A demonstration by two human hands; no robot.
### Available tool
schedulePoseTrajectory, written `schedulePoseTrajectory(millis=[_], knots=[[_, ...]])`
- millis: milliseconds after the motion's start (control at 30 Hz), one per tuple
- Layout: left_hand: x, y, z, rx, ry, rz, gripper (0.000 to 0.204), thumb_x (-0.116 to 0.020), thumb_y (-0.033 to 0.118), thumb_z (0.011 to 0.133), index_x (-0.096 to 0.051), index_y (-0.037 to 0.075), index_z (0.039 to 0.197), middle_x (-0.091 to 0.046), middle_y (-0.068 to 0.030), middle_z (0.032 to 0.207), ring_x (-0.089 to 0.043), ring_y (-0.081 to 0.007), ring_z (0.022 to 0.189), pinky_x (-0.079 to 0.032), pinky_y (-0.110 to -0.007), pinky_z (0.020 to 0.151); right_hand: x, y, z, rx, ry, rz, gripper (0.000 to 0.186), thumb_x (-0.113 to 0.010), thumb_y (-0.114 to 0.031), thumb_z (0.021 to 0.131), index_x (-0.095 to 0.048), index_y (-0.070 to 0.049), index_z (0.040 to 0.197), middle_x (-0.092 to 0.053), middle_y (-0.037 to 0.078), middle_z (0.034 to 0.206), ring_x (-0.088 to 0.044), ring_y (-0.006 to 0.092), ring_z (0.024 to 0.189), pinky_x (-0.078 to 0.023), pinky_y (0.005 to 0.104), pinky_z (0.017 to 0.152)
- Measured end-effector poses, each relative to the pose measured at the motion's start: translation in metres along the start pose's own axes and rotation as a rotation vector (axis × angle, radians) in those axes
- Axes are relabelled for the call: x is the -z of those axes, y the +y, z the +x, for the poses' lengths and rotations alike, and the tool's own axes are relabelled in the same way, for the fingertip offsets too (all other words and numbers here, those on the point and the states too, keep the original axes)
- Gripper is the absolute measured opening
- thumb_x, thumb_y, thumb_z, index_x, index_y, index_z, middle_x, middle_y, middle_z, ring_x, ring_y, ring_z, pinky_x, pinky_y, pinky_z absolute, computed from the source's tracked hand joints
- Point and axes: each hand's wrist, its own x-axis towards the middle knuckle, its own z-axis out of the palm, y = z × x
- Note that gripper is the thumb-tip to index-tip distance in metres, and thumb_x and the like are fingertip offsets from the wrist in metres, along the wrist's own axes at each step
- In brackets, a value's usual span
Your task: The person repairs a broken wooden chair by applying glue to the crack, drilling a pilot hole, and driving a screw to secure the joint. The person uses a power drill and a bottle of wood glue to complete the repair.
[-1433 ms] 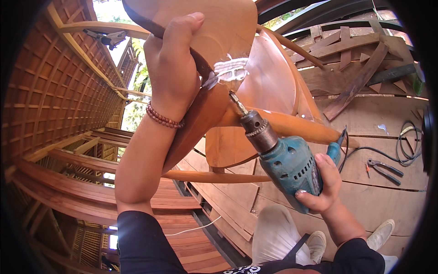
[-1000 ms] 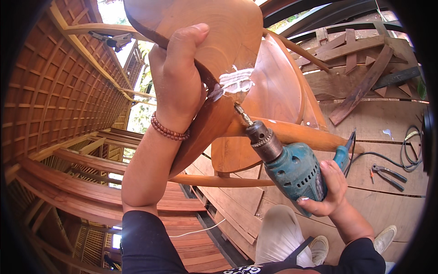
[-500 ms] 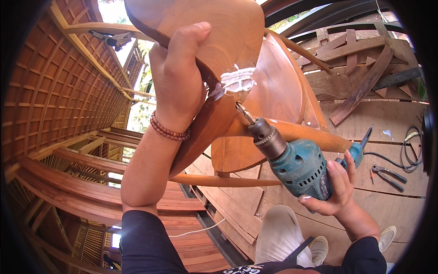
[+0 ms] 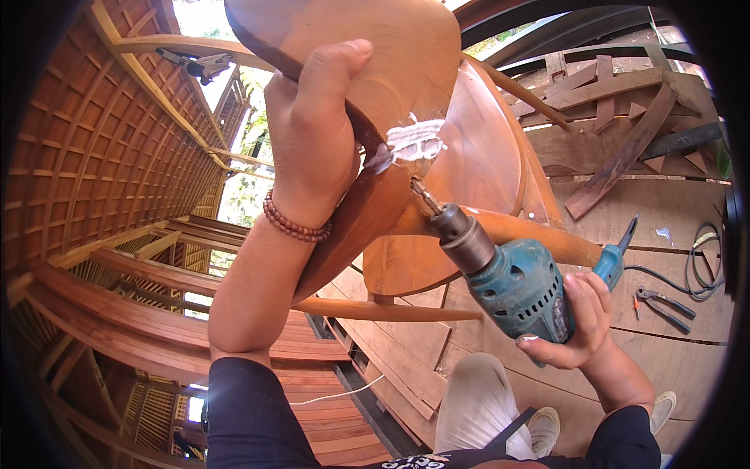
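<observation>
My left hand (image 4: pixel 316 133), a beaded bracelet on its wrist, is closed round the edge of a smooth brown wooden chair (image 4: pixel 406 55), thumb lying over the broad panel. White glue (image 4: pixel 416 141) is smeared across a joint in the wood beside that hand. My right hand (image 4: pixel 587 320) wraps round a teal power drill (image 4: pixel 527 289). The drill's bit (image 4: pixel 424 193) points up and left, its tip at the wood just below the glue; whether it has entered the wood I cannot tell. My palm hides part of the drill's handle.
Pliers (image 4: pixel 664 309) and a coiled black cord (image 4: pixel 705 262) lie on the plank floor at right. Wood offcuts (image 4: pixel 625 148) are piled at the far right. One chair leg (image 4: pixel 391 310) sticks out low across the middle. My knee (image 4: pixel 476 399) and shoes are below.
The fingers of my right hand have curled in closer round the drill. Chair, drill and both hands appear slightly further right in the picture. My left hand keeps its hold.
</observation>
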Motion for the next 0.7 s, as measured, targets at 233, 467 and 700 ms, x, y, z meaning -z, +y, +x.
schedulePoseTrajectory(millis=[233,467,700], knots=[[0.0040,-0.0057,-0.0017,-0.212,-0.037,0.195,0.022,-0.061,0.017,0.089,-0.068,-0.004,0.089,-0.068,-0.0100,0.090,-0.064,-0.0163,0.082,-0.049,-0.029,0.073,-0.0009,-0.0069,-0.0005,-0.025,-0.018,-0.035,0.057,-0.076,-0.043,0.078,-0.053,-0.052,0.130,-0.049,0.020,0.124,-0.058,0.0271,0.086,-0.048,0.0430,0.080],[0.0004,0.0005,-0.0040,-0.053,0.008,0.049,0.023,-0.063,0.018,0.088,-0.068,-0.005,0.087,-0.068,-0.0091,0.089,-0.064,-0.0157,0.080,-0.050,-0.029,0.072,-0.0017,-0.0043,-0.0001,-0.021,0.002,-0.021,0.056,-0.077,-0.042,0.077,-0.055,-0.052,0.127,-0.049,0.020,0.124,-0.058,0.0265,0.086,-0.049,0.0436,0.081],[0.0014,-0.0002,-0.0019,-0.025,-0.010,0.049,0.022,-0.060,0.018,0.090,-0.069,-0.003,0.088,-0.068,-0.0106,0.088,-0.064,-0.0168,0.079,-0.050,-0.029,0.071,0.0026,-0.0051,0.0059,-0.033,-0.028,-0.029,0.054,-0.076,-0.041,0.078,-0.055,-0.053,0.126,-0.049,0.019,0.125,-0.059,0.0251,0.086,-0.046,0.0504,0.094]])
